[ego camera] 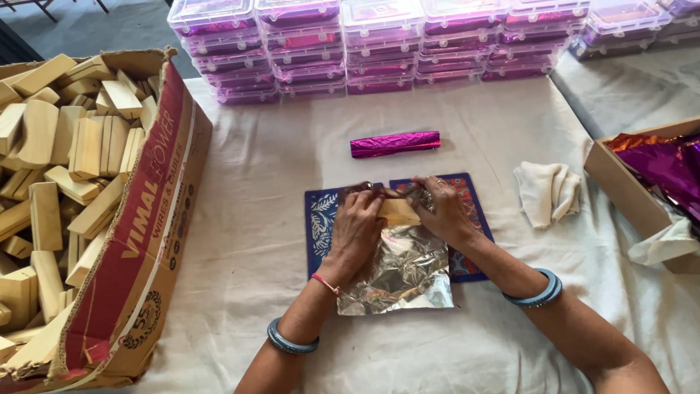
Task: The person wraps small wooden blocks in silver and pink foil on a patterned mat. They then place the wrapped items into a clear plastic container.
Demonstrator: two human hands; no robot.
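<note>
Your left hand [359,219] and right hand [441,210] both rest on a wooden block [399,211] that lies across the top edge of a crinkled silver foil sheet [403,273]. The fingers of each hand are curled down, pinching the far edge of the foil against the block, with your left hand on the block's left end and your right hand on its right end. The foil lies on a blue patterned mat [321,219] at the middle of the white-clothed worktop [248,219].

Just beyond the mat lies a block already wrapped in magenta foil [394,143]. Along the far edge stand stacks of clear plastic boxes [379,44] with purple contents. At your left, an open cardboard carton [146,219] is heaped with bare wooden blocks [65,160]. At your right lie a folded white cloth [547,192] and a cardboard box [627,191] of magenta foil sheets [667,168].
</note>
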